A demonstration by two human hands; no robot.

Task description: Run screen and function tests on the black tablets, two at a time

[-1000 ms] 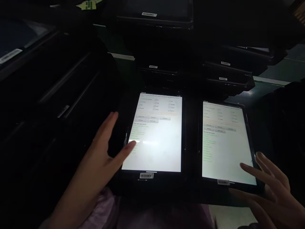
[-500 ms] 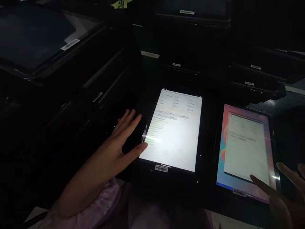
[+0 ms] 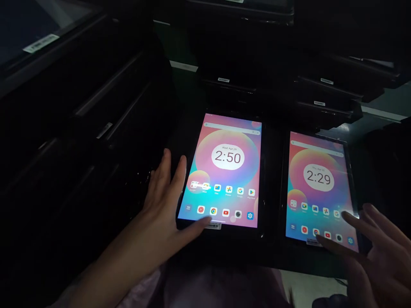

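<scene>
Two lit tablets lie side by side in front of me, both showing a colourful home screen with app icons. The left tablet point(image 3: 224, 171) reads 2:50, and a barcode label sits at its lower edge. My left hand point(image 3: 163, 209) is spread along that tablet's left side, its thumb over the bottom edge by the label. The right tablet point(image 3: 316, 179) reads 2:29. My right hand point(image 3: 375, 248) is over its lower right corner, fingers apart, the thumb near the bottom row of icons. Whether the fingertips touch the glass I cannot tell.
Dark stacked trays with small barcode labels point(image 3: 224, 80) stand behind the tablets. More dark stacks point(image 3: 105, 102) rise at the left, the topmost bearing a large dark-screened device with a white label point(image 3: 41, 43). Much of the scene is in deep shadow.
The left tablet's white test-list page has given way to the home screen. On the right one, the shrinking page is gone too. My left thumb has moved to the lower edge.
</scene>
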